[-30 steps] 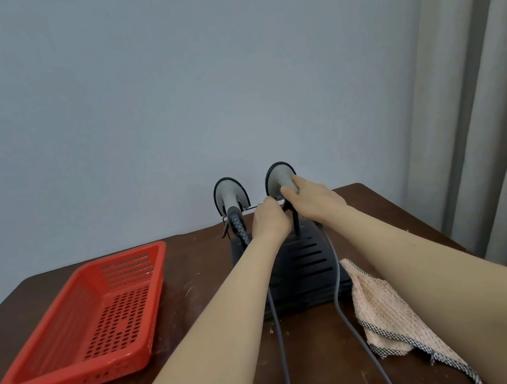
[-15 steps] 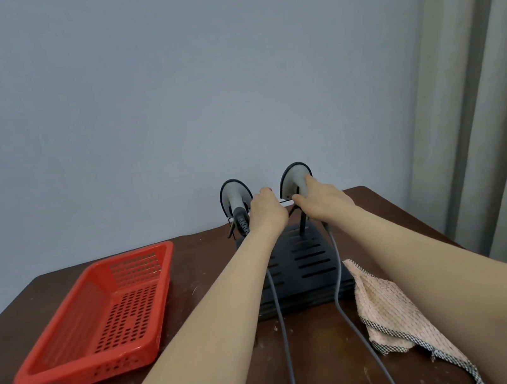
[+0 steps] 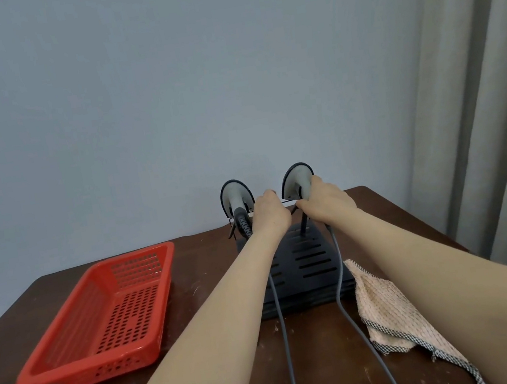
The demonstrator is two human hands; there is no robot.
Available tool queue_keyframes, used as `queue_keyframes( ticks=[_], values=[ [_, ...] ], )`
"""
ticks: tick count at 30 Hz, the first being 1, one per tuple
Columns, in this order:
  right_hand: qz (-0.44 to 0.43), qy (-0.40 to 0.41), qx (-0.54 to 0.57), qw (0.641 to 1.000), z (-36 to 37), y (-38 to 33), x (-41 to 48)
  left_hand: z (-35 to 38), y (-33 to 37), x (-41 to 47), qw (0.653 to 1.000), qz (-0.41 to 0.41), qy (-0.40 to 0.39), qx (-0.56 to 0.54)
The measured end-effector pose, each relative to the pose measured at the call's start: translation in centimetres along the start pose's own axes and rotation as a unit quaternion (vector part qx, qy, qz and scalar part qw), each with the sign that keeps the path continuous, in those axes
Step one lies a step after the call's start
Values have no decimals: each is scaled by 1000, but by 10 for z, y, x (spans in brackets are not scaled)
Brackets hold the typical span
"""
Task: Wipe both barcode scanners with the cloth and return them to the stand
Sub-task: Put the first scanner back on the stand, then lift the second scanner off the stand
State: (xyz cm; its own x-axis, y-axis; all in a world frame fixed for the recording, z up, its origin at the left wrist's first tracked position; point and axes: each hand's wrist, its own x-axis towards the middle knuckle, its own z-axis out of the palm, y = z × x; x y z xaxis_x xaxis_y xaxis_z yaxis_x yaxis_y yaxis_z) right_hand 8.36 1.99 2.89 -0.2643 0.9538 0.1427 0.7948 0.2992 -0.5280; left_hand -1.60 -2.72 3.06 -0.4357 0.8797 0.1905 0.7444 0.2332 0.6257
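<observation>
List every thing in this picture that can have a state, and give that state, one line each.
left scanner: upright in the stand.
right scanner: upright at the stand, gripped by the right hand.
left hand: on the stand's rail between the scanners; grip hidden.
cloth: crumpled on the table, untouched.
red basket: upright, empty.

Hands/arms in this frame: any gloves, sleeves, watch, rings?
None visible. The left hand and right hand are ungloved. The left forearm and right forearm are bare to the frame edge, so no sleeve shows. No watch, wristband or ring shows, though the fingers are mostly hidden.
</observation>
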Motion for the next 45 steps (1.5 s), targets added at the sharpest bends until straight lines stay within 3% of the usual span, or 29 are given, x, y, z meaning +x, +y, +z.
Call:
queue_keyframes(
  ticks=[7, 13, 18, 23, 26, 29, 36, 45],
  values=[
    [-12, 21, -20, 1000, -2, -3, -2, -2, 1, 0, 1000, 27, 5, -10],
    [-97, 128, -46, 986, -9, -27, -12, -32, -5, 2, 984, 94, 153, -11],
    [-147, 96, 22, 984, 2, -55, -18, -59, -35, 4, 975, 28, 213, -51],
    [-88, -44, 128, 987, 29, -77, -18, -62, -78, 3, 989, -80, 116, -35],
    [-55, -94, 159, 981, 40, -84, -15, -49, -93, 1, 995, -91, 22, 13],
    [-35, -112, 190, 975, 47, -88, -11, -30, -100, 7, 996, -82, -25, -2],
    [3, -125, 292, 948, 55, -92, -1, -4, -104, 23, 998, -63, 12, -8],
    [-10, -82, 248, 965, 61, -89, 5, 4, -105, 26, 995, -57, 68, -43]
  ],
)
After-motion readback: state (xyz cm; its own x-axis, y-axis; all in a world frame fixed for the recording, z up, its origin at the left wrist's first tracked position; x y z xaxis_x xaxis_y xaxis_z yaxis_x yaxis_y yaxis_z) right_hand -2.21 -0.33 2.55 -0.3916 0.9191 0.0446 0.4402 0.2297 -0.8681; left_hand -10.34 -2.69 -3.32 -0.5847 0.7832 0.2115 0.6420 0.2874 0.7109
